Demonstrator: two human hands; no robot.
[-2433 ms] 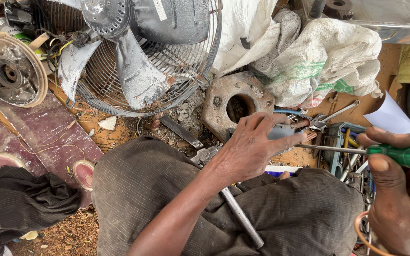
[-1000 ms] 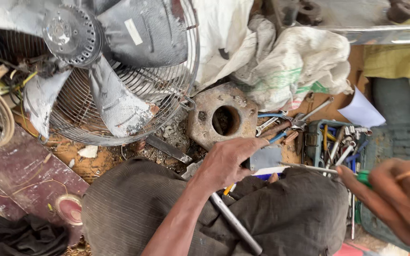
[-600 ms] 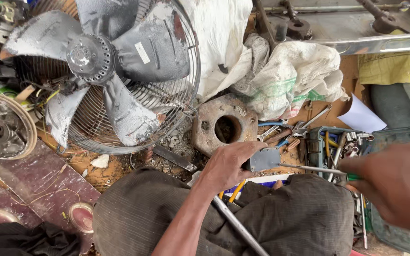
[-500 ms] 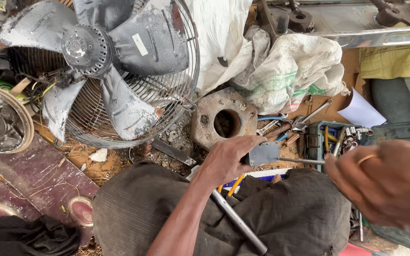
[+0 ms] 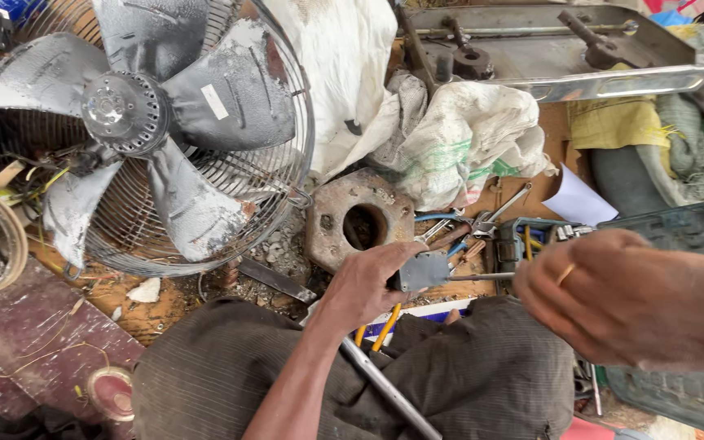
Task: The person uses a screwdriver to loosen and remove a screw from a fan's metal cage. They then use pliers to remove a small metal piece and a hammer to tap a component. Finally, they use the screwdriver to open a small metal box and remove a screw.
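Now that my right hand (image 5: 637,297) has swung in from the side, its fingers curl round a thin steel screwdriver shaft (image 5: 478,277), tip set against the small grey metal plate (image 5: 423,270). My left hand (image 5: 368,281) pinches that plate above my lap, just below the rusty square flange (image 5: 358,224). Before, the two were apart; driving looks underway.

Left hand (image 5: 368,285) no longer lies spread over the pliers; it now pinches a small grey metal plate (image 5: 422,270). Right hand (image 5: 637,297) comes in from the frame edge, green handle now hidden in its fist, screwdriver shaft (image 5: 482,277) tip meeting the plate. View shifts; fan (image 5: 148,130) sits fuller in frame.
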